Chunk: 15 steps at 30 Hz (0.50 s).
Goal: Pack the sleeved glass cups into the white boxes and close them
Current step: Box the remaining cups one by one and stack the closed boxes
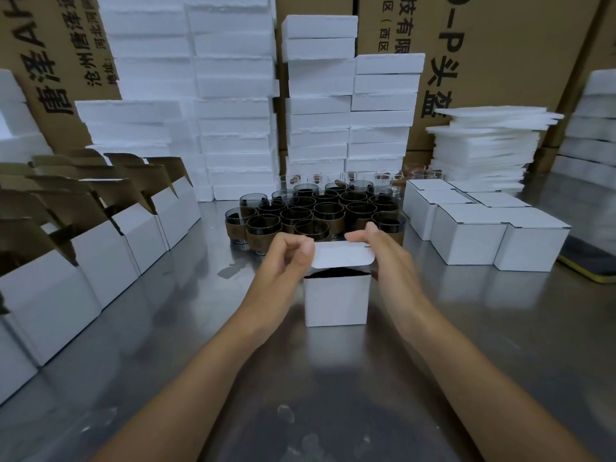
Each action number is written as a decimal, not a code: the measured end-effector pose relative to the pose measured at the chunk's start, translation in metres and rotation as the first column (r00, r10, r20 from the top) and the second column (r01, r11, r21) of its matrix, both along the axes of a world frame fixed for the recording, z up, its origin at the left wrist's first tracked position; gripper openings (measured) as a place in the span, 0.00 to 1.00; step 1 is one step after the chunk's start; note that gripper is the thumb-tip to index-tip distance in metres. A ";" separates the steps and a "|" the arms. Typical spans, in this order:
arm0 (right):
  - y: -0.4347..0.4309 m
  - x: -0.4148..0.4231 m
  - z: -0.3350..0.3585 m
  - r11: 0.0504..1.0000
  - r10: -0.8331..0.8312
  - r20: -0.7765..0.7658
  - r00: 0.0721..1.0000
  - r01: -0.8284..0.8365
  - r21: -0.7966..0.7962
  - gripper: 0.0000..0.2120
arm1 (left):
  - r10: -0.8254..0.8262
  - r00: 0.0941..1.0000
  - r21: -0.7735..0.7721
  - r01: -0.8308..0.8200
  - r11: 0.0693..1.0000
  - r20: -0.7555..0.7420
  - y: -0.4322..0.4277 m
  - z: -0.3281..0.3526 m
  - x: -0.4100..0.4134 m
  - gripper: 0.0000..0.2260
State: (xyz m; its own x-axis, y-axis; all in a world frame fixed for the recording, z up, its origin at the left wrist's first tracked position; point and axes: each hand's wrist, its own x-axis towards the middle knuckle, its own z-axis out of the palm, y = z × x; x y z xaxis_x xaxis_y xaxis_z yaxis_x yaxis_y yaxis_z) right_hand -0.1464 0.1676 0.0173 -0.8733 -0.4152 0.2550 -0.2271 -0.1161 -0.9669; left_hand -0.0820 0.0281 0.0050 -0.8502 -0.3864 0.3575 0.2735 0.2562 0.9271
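Fingers (301, 245) of both hands pinch the lid flap (343, 259) above the white box (336, 301).

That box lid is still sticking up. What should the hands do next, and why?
Probably push the lid down and tuck its flap into the white box. The left hand and right hand pinch its corners, and a dark gap shows underneath.

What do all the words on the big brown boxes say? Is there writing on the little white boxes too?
"头盔", with "-P" above it: right brown carton, running sideways.
"技有限" and "(西区": same carton, top left; cut off at the frame edge.
"沧州" and "地址:河北": left brown carton, rotated; its large characters and the rest are too skewed to read surely.
Small white boxes and foam stacks: no writing.
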 end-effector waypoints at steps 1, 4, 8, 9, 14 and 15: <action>0.001 0.003 -0.001 0.999 0.040 -0.062 0.997 -0.039 0.013 0.20 | -0.024 0.999 -0.041 0.023 0.999 -0.044 0.002 -0.001 0.004 0.16; 0.002 0.006 -0.005 0.993 0.069 -0.189 0.979 -0.050 0.104 0.26 | -0.065 0.992 -0.029 0.063 0.998 -0.104 0.000 -0.005 0.012 0.19; 0.002 0.002 -0.009 0.992 0.049 -0.231 0.972 -0.019 0.127 0.27 | -0.068 0.992 -0.021 0.066 0.998 -0.101 0.000 -0.002 0.008 0.18; 0.002 0.001 -0.009 0.991 0.053 -0.244 0.968 -0.022 0.129 0.26 | -0.068 0.993 -0.015 0.067 0.998 -0.101 -0.001 -0.004 0.008 0.17; 0.005 -0.002 -0.011 0.989 0.099 -0.258 0.961 -0.066 0.135 0.22 | -0.092 0.993 0.039 0.095 0.995 -0.079 -0.006 -0.006 0.011 0.19; 0.006 -0.001 -0.011 0.988 0.109 -0.250 0.962 -0.077 0.134 0.21 | -0.103 0.992 0.043 0.106 0.993 -0.075 -0.007 -0.007 0.011 0.20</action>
